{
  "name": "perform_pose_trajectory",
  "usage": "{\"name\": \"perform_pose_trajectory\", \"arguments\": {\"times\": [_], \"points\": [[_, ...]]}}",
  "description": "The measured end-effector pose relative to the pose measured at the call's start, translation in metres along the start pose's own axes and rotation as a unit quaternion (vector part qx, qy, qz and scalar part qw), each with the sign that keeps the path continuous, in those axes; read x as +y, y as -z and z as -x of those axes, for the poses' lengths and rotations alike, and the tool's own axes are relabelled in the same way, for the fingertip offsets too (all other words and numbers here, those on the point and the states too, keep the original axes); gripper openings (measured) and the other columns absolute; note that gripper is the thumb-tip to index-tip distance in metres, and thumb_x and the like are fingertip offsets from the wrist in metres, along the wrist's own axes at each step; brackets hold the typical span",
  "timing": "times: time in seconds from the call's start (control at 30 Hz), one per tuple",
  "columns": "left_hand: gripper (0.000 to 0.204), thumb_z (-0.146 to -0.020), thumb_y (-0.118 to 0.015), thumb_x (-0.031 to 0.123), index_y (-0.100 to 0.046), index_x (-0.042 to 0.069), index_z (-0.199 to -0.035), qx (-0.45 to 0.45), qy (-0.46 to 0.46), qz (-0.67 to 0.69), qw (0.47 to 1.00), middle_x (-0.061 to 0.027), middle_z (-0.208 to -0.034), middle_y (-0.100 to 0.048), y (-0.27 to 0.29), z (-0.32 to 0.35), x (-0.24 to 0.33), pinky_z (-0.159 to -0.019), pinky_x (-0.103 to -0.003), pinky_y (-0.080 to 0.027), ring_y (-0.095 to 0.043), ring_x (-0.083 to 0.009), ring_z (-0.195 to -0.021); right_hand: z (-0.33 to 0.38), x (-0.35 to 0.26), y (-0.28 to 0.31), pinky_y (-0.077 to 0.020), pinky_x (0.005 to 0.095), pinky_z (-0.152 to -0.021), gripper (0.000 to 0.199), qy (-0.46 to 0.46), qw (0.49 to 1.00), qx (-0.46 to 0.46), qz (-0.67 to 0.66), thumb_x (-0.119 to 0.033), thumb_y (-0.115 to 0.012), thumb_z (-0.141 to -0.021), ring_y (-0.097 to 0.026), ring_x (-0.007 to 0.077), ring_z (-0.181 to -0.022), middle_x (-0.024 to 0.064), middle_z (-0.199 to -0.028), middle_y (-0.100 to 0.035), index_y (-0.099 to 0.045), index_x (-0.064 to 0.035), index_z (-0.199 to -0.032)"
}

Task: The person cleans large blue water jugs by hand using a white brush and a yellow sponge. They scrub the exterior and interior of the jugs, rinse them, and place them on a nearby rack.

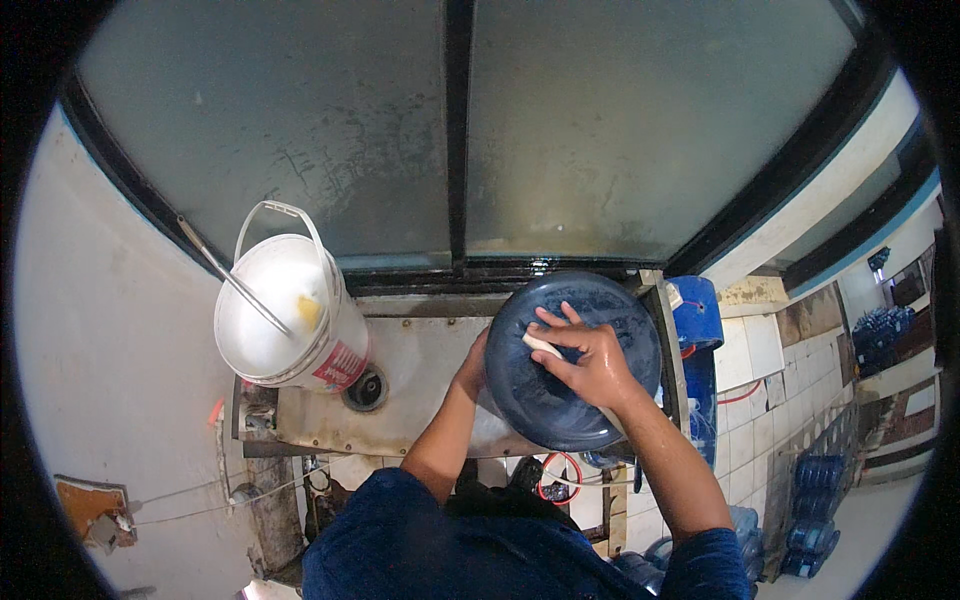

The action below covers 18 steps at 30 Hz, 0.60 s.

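Note:
A large round blue water jug (570, 410) stands on the metal counter in front of me, its flat circular end facing up and looking wet. My left hand (472, 368) grips the jug's left side, with its fingers partly hidden behind the edge. My right hand (590, 362) is over the top surface, pinching a small cream-coloured sponge (542, 346) against it between thumb and fingers. To the left stands a white bucket (345, 340) full of white foam. A metal rod (235, 278) and a yellow sponge-like piece (309, 311) stick out of that foam.
The worn metal counter (400, 420) has a round drain (366, 388) beside the bucket. Frosted window panes (560, 130) rise behind it. A blue barrel (697, 310) stands at the right. More blue water jugs (815, 500) are on the floor at the far right.

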State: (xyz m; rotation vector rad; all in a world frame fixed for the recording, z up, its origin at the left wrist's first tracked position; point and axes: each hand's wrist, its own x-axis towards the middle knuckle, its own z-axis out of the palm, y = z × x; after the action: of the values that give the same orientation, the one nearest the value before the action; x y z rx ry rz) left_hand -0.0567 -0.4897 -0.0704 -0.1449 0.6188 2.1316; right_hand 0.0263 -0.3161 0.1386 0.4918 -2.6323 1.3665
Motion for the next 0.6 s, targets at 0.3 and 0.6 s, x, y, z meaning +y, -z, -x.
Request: {"name": "perform_pose_trajectory", "arguments": {"times": [0.3, 0.6], "points": [[0.06, -0.107, -0.047, 0.043, -0.047, 0.004, -0.153, 0.037, -0.329, -0.146, 0.932, -0.0136, -0.157, -0.047, -0.116, 0.07, 0.011, -0.121, -0.04, -0.032, -0.047, -0.0263, -0.143, 0.002, 0.002, -0.001, -0.0309, 0.0548, -0.123, 0.028, -0.009, 1.0, 0.002, -0.009, -0.005, -0.078, -0.085, -0.061, 0.0318, -0.131, 0.0144, -0.119, -0.075, -0.077, -0.0046, -0.113], [0.081, -0.097, -0.055, 0.055, -0.042, 0.001, -0.155, -0.182, -0.183, -0.383, 0.887, -0.0145, -0.158, -0.045, -0.095, 0.002, 0.079, -0.124, -0.041, -0.024, -0.04, -0.0279, -0.147, -0.002, 0.002, 0.004, -0.0278, 0.0559, -0.124, 0.028, -0.039, 0.999, 0.006, -0.012, -0.004, -0.077, -0.086, -0.061, 0.0322, -0.131, 0.0149, -0.12, -0.075, -0.076, -0.0024, -0.114]]}}
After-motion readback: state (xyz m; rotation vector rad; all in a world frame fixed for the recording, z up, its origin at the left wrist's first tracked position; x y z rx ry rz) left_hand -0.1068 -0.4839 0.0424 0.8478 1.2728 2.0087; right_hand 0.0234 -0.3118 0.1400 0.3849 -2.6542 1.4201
